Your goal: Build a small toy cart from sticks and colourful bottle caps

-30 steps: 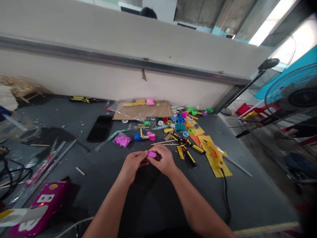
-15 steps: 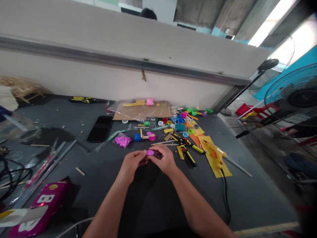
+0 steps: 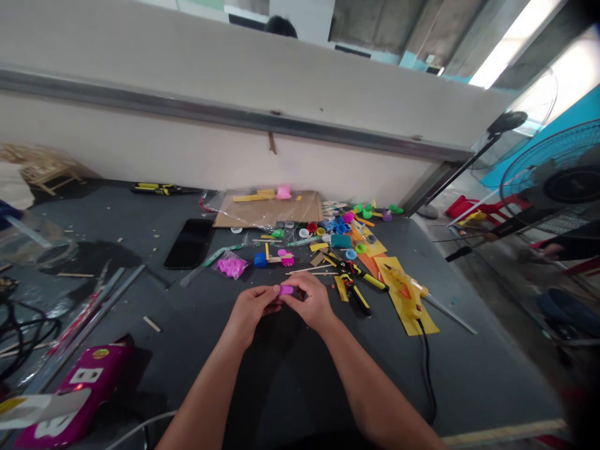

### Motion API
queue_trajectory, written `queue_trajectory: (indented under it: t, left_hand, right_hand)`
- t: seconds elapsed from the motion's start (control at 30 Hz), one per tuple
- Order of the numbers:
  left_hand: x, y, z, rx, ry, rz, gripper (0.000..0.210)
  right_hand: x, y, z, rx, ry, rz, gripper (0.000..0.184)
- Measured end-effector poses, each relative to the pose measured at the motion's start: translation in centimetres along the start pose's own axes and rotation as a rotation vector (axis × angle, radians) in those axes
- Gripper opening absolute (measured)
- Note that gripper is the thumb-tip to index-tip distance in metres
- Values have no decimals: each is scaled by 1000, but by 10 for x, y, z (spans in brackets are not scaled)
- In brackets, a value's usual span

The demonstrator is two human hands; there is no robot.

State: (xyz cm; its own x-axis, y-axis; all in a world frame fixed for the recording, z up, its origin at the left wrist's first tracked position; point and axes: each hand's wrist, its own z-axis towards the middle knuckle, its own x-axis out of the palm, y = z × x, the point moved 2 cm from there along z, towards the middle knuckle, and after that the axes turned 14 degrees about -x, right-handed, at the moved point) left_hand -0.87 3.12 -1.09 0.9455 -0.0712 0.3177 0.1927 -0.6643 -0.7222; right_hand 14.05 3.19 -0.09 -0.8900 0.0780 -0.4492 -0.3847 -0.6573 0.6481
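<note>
Between my two hands is a small, flattened piece of pink clay [image 3: 286, 290]. My left hand [image 3: 255, 305] pinches its left end, and my right hand [image 3: 308, 300] has thumb and fingers closed on its right end. Just beyond the fingers lies a small craft model [image 3: 275, 257] of blue and pink parts joined by sticks. To its left is a clear bag of pink clay [image 3: 232, 267]. Thin wooden sticks [image 3: 313, 271] lie right behind my right hand. Part of the clay is hidden by the fingertips.
Black-and-yellow pliers [image 3: 354, 278] and a yellow glue gun [image 3: 409, 294] on yellow sheet lie to the right. A phone [image 3: 190, 244], cardboard [image 3: 267, 215] and colourful bottle caps [image 3: 341, 229] sit farther back. At left are a magenta device [image 3: 89, 381] and long glue sticks [image 3: 110, 297].
The pink clay has shifted slightly right and turned a little between my fingers. Both hands stay in nearly the same place, and everything else is unchanged.
</note>
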Motion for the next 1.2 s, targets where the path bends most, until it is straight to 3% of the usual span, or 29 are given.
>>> queue_trajectory:
  t: [0.23, 0.47, 1.2]
  left_hand:
    - [-1, 2, 2, -9, 14, -14, 27]
    - [0, 2, 0, -30, -46, -46, 32]
    - [1, -1, 0, -15, -4, -21, 26]
  right_hand:
    - [-1, 1, 1, -25, 2, -2, 21]
    - [0, 2, 2, -2, -3, -16, 18]
    - [0, -2, -1, -11, 16, -32, 24]
